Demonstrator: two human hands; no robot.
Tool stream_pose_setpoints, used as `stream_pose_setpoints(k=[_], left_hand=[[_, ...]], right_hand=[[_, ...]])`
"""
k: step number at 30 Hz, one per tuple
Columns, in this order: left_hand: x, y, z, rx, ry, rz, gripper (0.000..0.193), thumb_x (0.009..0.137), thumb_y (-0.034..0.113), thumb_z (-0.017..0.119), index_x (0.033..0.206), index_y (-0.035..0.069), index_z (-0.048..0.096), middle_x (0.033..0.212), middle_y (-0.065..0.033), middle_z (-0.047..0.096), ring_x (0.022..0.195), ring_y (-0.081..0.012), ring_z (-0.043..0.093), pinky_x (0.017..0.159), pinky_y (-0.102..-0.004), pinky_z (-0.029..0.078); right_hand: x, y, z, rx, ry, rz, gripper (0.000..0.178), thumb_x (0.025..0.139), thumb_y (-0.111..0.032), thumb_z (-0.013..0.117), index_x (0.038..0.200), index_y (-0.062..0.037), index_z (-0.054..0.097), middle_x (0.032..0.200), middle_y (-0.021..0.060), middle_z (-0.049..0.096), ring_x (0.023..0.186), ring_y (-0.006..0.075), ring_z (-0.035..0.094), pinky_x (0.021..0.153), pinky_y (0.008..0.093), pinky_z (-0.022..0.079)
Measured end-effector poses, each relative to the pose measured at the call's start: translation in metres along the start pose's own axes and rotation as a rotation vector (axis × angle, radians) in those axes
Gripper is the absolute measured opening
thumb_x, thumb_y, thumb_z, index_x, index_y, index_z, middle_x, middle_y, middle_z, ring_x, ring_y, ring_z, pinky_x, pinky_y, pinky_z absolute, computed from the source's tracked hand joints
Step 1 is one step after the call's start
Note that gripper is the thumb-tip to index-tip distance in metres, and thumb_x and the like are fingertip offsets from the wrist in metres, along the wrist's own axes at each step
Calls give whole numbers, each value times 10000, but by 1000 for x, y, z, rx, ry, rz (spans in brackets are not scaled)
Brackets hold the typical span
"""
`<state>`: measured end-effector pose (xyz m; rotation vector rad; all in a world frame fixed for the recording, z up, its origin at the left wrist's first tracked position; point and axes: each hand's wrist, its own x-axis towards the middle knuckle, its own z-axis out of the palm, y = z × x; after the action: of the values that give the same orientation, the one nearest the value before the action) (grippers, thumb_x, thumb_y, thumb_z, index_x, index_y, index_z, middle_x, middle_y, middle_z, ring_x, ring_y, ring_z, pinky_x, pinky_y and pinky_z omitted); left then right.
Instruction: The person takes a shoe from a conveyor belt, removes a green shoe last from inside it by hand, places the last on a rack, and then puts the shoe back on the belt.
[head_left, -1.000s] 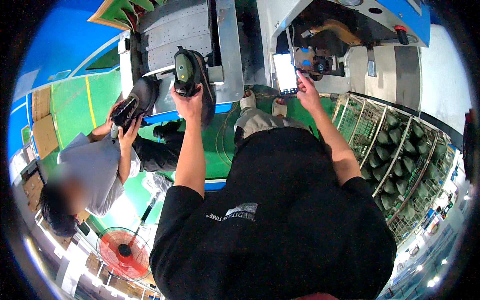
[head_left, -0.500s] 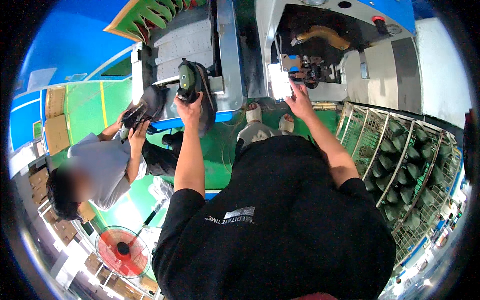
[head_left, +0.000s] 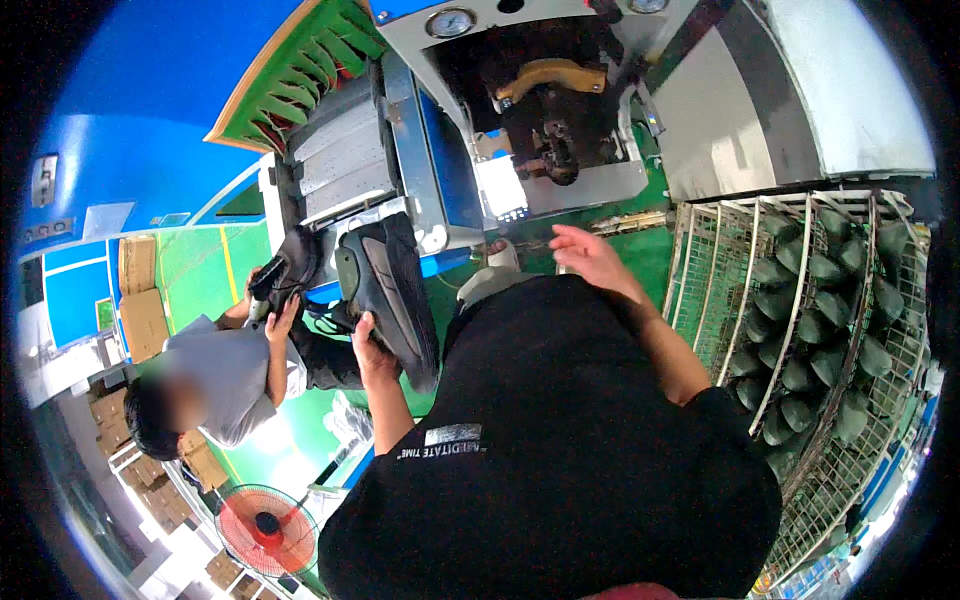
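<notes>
Gripping a dark shoe (head_left: 388, 292) sole-up beside the grey machine (head_left: 540, 120), the left hand (head_left: 372, 350) had its fingers clenched around it, while the right hand (head_left: 588, 256) hovered released, fingers spread, nearby.

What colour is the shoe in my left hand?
The shoe in your left hand is black with a dark grey-green sole, seen in the head view.

We find a shoe factory floor: a pressing machine (head_left: 545, 130) with gauges, a wire rack (head_left: 800, 330) of green shoe lasts, stacked cartons (head_left: 140, 300), green painted floor (head_left: 200, 270).
</notes>
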<state>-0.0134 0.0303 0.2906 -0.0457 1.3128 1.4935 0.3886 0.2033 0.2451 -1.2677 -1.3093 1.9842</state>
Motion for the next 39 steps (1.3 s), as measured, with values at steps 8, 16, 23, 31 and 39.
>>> stream_pose_setpoints(k=[8,16,23,31,39], left_hand=[[-19,22,147,180,-446,318,766,721,239,790,1354,-36,458,1179,-156,616,1016,-288,629,882,-444,536],[-117,-22,282,-1,-1116,137,952,808,225,740,1554,75,167,1469,-122,452,1296,-257,493,1075,-404,414],[-83,-55,323,-71,-845,-226,484,1006,354,566,1385,55,532,1250,-60,615,1108,-196,595,941,-392,478],[-17,88,263,50,-815,430,280,1050,254,487,1183,41,611,965,-123,740,508,-97,564,450,-236,432],[-67,-9,317,1161,-866,500,724,768,488,813,1269,18,584,1082,-189,698,1012,-316,687,809,-412,535]], right_hand=[[-37,-142,51,375,-440,-502,1188,749,-193,863,1610,-169,44,1509,131,398,1329,268,454,1093,433,389],[-74,-136,-14,1120,-321,-721,925,892,-595,644,1535,-36,284,1545,144,388,1357,349,436,1122,493,378],[-133,-88,-35,1041,177,-635,874,904,-652,577,1548,-129,304,1586,86,319,1410,315,348,1188,507,246],[-161,-99,-49,1120,-123,-547,759,957,-634,479,1543,-172,338,1550,68,390,1387,292,390,1172,483,285],[-134,-151,11,833,429,-366,688,959,-612,488,1402,-86,487,1339,72,557,1204,243,517,1069,382,386]])
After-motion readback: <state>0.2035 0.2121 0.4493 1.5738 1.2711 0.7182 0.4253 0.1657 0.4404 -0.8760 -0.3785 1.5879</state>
